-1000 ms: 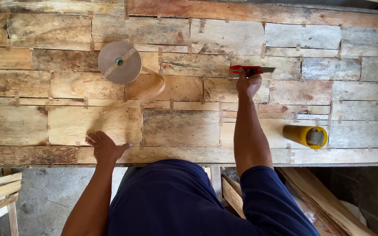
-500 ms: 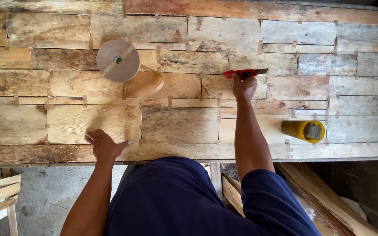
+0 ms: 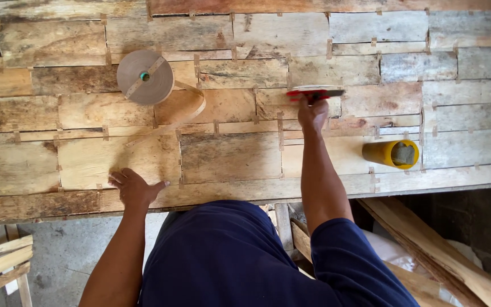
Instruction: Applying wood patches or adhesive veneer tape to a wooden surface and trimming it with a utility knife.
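My right hand (image 3: 312,113) reaches far out over a sheet of pieced wood veneer (image 3: 228,153) and grips a red-handled cutter (image 3: 313,91) lying flat against the strips. My left hand (image 3: 135,187) rests palm down with fingers spread on the near edge of the veneer. A roll of brown paper tape (image 3: 144,77) lies on the sheet beyond the left hand, with a loose tail of tape (image 3: 186,108) curling off to its right. Small tape patches join the veneer strips at many seams.
A yellow cup (image 3: 390,153) with something grey inside lies on its side at the right of the sheet. Loose wooden planks (image 3: 433,256) lean below the table's right end. A slatted wooden frame (image 3: 1,264) stands on the concrete floor at lower left.
The right hand and the red cutter have stayed at about the same spot on the veneer; the view shifted slightly. The left hand keeps pressing the near edge.
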